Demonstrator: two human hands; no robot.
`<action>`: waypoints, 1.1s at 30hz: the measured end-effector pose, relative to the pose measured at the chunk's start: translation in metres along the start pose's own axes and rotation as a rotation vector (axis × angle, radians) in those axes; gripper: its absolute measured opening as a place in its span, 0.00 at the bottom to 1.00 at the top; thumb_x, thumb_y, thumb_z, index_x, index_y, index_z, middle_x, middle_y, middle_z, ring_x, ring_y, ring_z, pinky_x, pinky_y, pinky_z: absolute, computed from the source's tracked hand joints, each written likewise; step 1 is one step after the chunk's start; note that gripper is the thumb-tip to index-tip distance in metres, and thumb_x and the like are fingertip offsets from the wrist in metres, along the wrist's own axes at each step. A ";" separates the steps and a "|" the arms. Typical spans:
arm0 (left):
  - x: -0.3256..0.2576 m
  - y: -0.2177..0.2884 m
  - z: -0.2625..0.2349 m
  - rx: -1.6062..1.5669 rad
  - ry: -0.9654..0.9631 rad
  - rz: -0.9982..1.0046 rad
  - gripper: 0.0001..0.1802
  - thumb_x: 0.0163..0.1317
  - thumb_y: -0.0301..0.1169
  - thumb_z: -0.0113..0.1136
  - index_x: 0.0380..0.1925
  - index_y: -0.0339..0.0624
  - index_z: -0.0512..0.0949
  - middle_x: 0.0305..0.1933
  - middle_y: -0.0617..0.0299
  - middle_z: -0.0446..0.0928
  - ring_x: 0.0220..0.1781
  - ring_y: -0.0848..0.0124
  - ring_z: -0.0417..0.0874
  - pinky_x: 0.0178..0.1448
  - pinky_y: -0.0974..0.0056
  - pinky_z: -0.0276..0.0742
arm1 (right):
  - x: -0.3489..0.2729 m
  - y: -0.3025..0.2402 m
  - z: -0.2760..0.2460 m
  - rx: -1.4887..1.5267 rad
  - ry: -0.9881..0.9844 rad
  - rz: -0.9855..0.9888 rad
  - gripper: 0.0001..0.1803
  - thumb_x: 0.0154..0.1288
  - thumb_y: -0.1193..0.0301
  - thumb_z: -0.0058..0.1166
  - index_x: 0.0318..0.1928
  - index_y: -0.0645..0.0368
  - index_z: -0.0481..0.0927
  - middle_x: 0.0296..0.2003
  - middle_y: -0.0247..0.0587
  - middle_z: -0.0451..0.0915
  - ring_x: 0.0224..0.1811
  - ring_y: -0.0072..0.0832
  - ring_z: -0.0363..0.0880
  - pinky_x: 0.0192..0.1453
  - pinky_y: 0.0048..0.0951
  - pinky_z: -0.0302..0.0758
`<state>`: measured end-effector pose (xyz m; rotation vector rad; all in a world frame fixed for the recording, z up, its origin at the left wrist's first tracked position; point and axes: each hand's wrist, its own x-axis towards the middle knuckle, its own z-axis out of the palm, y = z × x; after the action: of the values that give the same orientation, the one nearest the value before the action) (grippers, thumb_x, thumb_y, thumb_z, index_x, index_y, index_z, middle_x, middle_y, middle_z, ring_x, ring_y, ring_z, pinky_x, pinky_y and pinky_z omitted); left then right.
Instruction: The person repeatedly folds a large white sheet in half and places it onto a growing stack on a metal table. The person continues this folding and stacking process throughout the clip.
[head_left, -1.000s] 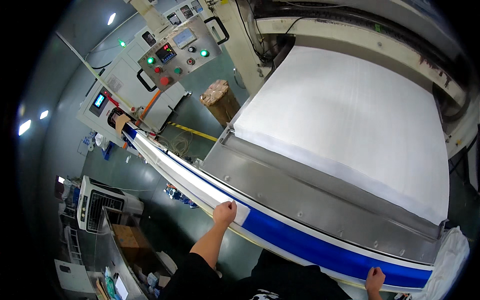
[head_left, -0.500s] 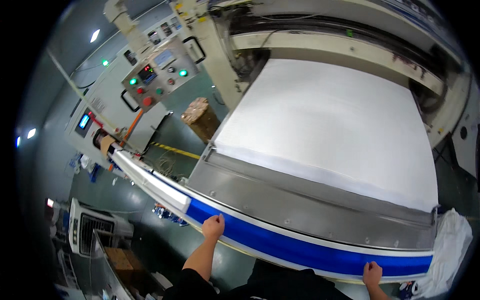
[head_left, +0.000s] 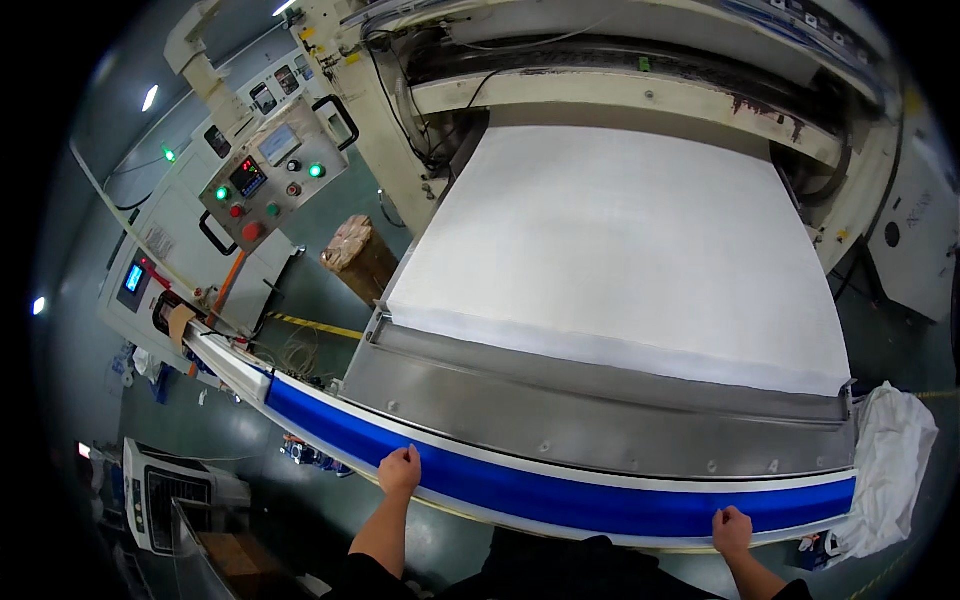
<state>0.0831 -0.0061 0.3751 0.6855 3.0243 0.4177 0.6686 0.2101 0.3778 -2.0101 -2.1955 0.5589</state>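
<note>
A long blue belt [head_left: 560, 498] with white edges runs along the front of a grey metal table [head_left: 560, 425]. My left hand [head_left: 401, 470] is closed at the belt's near edge, left of the middle. Near the belt's right end, my right hand [head_left: 732, 530] is closed too, over its near edge. What either hand holds, if anything, is hidden by the curled fingers. A wide white sheet [head_left: 620, 260] lies beyond the metal strip, under the machine's beam. At the belt's far left rests a long white piece [head_left: 235, 370].
A control panel [head_left: 265, 180] with lit buttons hangs at the upper left. Below it stands a brown wrapped bundle [head_left: 360, 258]. White crumpled material [head_left: 885, 465] hangs at the right end. A white appliance with a dark grille [head_left: 180, 505] stands at the lower left.
The long white piece has slid farther left along the belt, baring more blue. My view has shifted and turned slightly. Both hands stay closed at the belt's near edge.
</note>
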 end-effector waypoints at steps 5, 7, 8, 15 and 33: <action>-0.002 -0.004 -0.002 0.012 0.002 -0.003 0.21 0.59 0.45 0.50 0.17 0.40 0.77 0.23 0.48 0.77 0.28 0.47 0.78 0.34 0.48 0.73 | 0.000 0.000 0.000 0.000 -0.005 -0.022 0.14 0.56 0.63 0.52 0.22 0.62 0.75 0.21 0.51 0.77 0.25 0.50 0.76 0.30 0.45 0.71; 0.000 -0.003 0.000 0.017 0.001 0.010 0.21 0.59 0.45 0.50 0.17 0.40 0.77 0.23 0.48 0.77 0.29 0.47 0.78 0.34 0.48 0.73 | 0.001 0.001 0.001 0.000 -0.004 -0.015 0.14 0.56 0.64 0.52 0.21 0.62 0.75 0.21 0.51 0.76 0.25 0.50 0.76 0.30 0.45 0.71; 0.000 -0.003 0.001 0.020 0.000 0.015 0.21 0.59 0.45 0.50 0.17 0.40 0.77 0.23 0.48 0.77 0.29 0.47 0.78 0.34 0.49 0.73 | 0.002 0.002 0.001 0.000 -0.005 -0.013 0.14 0.56 0.64 0.52 0.21 0.61 0.75 0.21 0.51 0.76 0.25 0.50 0.76 0.30 0.45 0.71; -0.003 -0.001 -0.001 0.009 -0.006 0.007 0.21 0.59 0.45 0.50 0.17 0.42 0.76 0.23 0.48 0.76 0.29 0.47 0.77 0.33 0.47 0.72 | 0.001 -0.002 -0.001 -0.010 -0.029 0.012 0.14 0.56 0.64 0.52 0.23 0.62 0.76 0.21 0.51 0.77 0.25 0.49 0.77 0.31 0.43 0.72; 0.006 0.008 -0.013 -0.056 -0.416 0.019 0.18 0.60 0.45 0.50 0.23 0.43 0.77 0.30 0.53 0.79 0.34 0.51 0.79 0.36 0.52 0.74 | 0.043 -0.032 0.043 0.025 -0.254 -0.170 0.14 0.59 0.64 0.52 0.26 0.64 0.77 0.20 0.51 0.77 0.23 0.46 0.77 0.29 0.39 0.72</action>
<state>0.0804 0.0000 0.3899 0.6974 2.6079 0.3128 0.6198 0.2427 0.3420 -1.8031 -2.4576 0.8553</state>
